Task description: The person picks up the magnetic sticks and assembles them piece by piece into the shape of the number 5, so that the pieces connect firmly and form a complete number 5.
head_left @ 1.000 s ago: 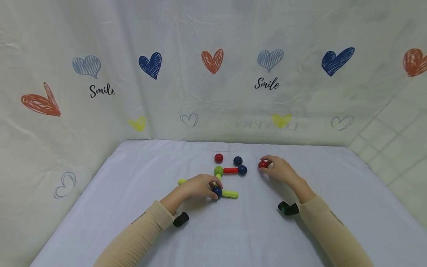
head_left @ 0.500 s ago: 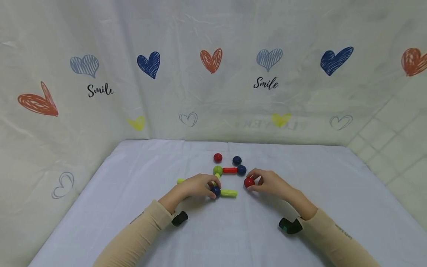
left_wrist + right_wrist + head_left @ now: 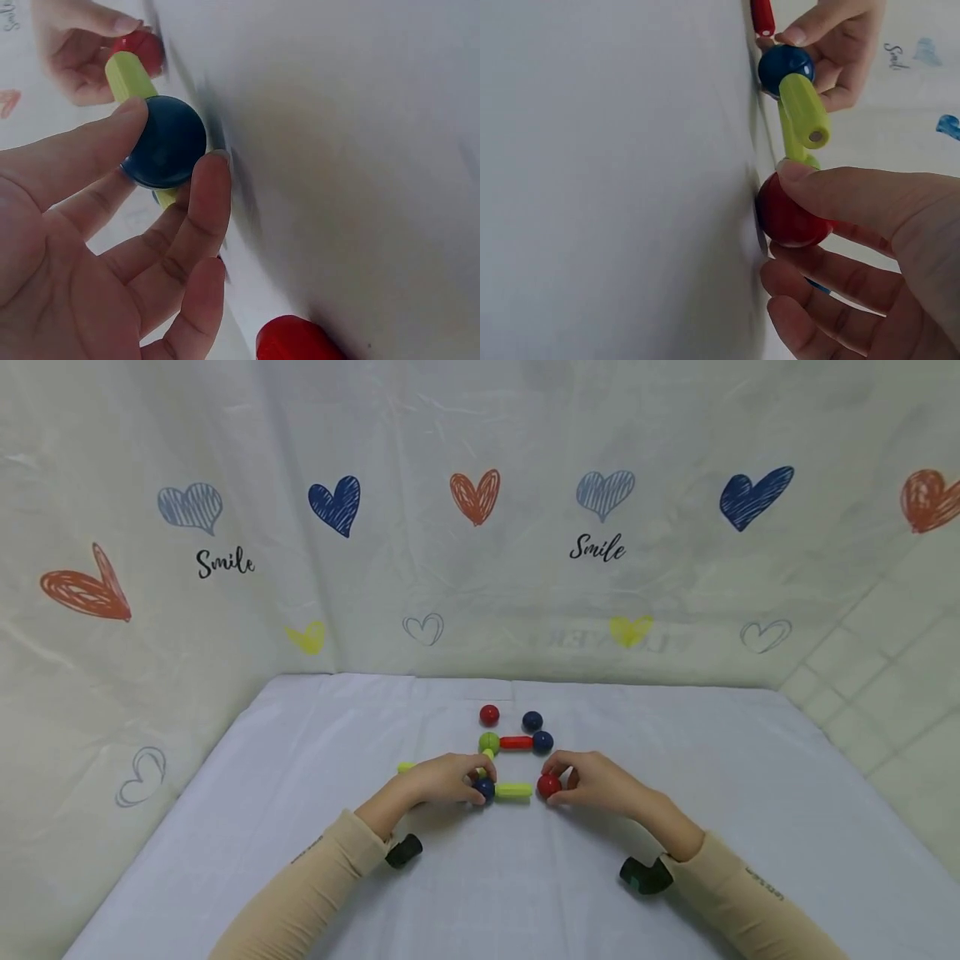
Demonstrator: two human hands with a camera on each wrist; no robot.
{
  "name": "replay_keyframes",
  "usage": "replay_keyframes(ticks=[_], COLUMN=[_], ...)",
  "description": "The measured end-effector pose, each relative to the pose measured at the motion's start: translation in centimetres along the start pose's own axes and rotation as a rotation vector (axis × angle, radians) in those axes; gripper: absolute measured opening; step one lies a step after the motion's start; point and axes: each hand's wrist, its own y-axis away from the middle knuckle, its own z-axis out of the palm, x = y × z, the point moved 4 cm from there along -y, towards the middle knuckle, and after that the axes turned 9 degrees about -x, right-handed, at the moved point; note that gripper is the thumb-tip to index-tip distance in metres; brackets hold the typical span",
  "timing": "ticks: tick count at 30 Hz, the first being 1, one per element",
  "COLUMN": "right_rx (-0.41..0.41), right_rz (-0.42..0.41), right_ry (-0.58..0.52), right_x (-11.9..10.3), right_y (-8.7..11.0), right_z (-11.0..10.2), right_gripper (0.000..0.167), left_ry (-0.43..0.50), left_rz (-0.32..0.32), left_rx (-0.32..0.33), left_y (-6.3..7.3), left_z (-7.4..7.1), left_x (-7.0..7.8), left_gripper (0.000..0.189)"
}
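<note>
My left hand (image 3: pixel 442 779) pinches a dark blue ball (image 3: pixel 169 142) between thumb and fingers. From this ball a yellow-green rod (image 3: pixel 513 791) sticks out to the right, with a small metal dot on its free end in the right wrist view. My right hand (image 3: pixel 602 783) pinches a red ball (image 3: pixel 791 214), held just right of that free end with a narrow gap between. Another yellow-green rod (image 3: pixel 489 753) runs from the blue ball back to a green ball (image 3: pixel 489 742). A red rod (image 3: pixel 516 742) links the green ball to a second blue ball (image 3: pixel 543 742).
Behind the joined pieces lie a loose red ball (image 3: pixel 489 715) and a loose blue ball (image 3: pixel 532 721). A yellow-green rod end (image 3: pixel 406 767) shows behind the left hand. Near that hand lies a red piece (image 3: pixel 296 341). White cloth (image 3: pixel 525 893) covers the table.
My right hand has brought the red ball leftward and nearer to me, up to the free end of the yellow-green rod. The left hand stays on its blue ball.
</note>
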Motion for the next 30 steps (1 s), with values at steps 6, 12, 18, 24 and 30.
replay_keyframes(ticks=[6,12,18,24,30], right_rx=[0.002,-0.003,0.005,0.01,0.006], right_rz=[-0.023,-0.05,-0.075,-0.07,-0.04], right_ry=[0.006,-0.006,-0.021,-0.024,-0.03], right_x=[-0.6,-0.8,-0.7,-0.6,-0.6], right_y=[-0.5,-0.9,-0.6,0.0,0.2], right_z=[0.4,0.9,0.9,0.6,0.4], right_gripper=[0.034,0.035,0.034,0.034,0.035], left_ry=[-0.009,-0.008,0.023,0.021,0.008], left_rz=[0.0,0.007,0.015,0.012,0.011], left_rx=[0.0,-0.003,-0.002,0.004,0.007], left_y=[0.1,0.1,0.2,0.2,0.1], left_z=[-0.1,0.0,0.1,0.1,0.1], left_x=[0.0,-0.1,-0.2,-0.2,-0.1], left_gripper=[0.027,0.027,0.027,0.027,0.027])
